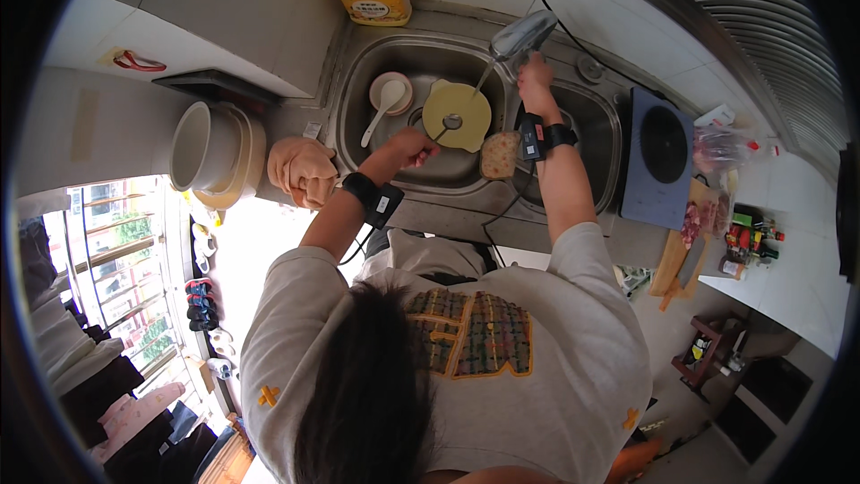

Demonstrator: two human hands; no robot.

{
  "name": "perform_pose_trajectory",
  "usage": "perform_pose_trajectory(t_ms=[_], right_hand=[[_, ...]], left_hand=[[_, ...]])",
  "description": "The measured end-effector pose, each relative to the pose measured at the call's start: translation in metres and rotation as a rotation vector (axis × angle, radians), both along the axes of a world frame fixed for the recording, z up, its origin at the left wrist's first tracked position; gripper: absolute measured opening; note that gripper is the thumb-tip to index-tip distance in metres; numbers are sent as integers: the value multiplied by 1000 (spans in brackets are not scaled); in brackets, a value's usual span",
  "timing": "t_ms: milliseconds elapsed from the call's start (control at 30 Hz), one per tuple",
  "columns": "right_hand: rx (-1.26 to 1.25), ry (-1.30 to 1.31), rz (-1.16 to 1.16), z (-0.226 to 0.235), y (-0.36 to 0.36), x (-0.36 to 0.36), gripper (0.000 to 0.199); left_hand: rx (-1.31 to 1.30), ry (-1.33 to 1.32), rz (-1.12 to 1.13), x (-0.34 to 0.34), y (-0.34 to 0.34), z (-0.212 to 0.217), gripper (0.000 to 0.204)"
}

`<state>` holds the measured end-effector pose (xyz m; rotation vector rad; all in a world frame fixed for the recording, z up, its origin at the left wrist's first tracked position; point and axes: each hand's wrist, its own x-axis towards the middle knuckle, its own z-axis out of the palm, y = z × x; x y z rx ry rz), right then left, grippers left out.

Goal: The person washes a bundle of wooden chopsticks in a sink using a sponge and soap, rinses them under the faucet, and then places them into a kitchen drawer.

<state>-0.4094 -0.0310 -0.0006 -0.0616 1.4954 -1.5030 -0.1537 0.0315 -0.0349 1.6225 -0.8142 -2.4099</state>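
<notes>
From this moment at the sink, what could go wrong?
1. The right hand grips the metal faucet above the round yellow plate; water could splash off it toward the black induction cooktop beside the steel sink.
2. The left hand holds a metal spoon over the plate; if wet, it might slip.
3. Both black wrist-worn devices sit near the basin and may get wet.

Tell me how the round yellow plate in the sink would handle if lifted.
The round yellow plate looks rigid, so it should keep its shape. It lies in the steel sink under the tap, so it is probably wet and slippery. The ladle resting on it, held by the left hand, could slide off.
</notes>
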Motion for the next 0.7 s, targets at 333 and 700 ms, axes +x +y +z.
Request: perform_pose_trajectory(t_ms=[333,700], right_hand=[[234,363,141,-99,-31,-42,31],[-73,-131,79,-132,-37,-51,40]], left_hand=[[50,32,11,7,4,-16,10],[76,9,48,8,8,-10,12]])
